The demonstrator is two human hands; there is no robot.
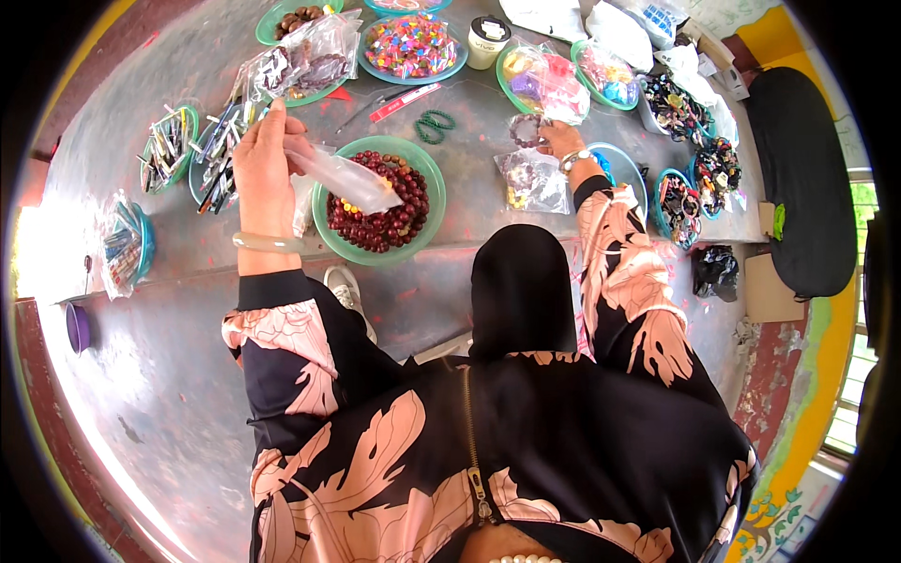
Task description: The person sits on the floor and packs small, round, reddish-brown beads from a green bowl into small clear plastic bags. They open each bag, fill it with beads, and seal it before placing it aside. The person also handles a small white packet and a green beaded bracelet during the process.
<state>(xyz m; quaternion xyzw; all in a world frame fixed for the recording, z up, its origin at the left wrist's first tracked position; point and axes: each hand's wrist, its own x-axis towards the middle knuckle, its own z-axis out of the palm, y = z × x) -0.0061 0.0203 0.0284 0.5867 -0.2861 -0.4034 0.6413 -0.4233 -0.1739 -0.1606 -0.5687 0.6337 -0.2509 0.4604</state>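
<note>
My left hand (265, 155) is raised beside a green bowl (434, 208), its fingers closed on a small clear plastic bag (345, 178). The bag hangs over part of the bowl. Dark red bead bracelets (375, 220) are heaped in that bowl, with a few yellow beads among them. Farther right, my right hand (565, 144) pinches a dark purple beaded bracelet (527, 131) at its edge. Just below the bracelet lies a clear bag of beaded pieces (533, 180). A dark green bracelet (434, 127) rests on the grey surface between my hands.
Bowls of colourful small pieces (413, 45), bagged goods (544, 80) and hair ties (678, 206) line the far and right sides. Pens (221, 155) fill containers at left. A lidded cup (486, 42) stands at the back. A red-and-white strip (404, 101) lies nearby.
</note>
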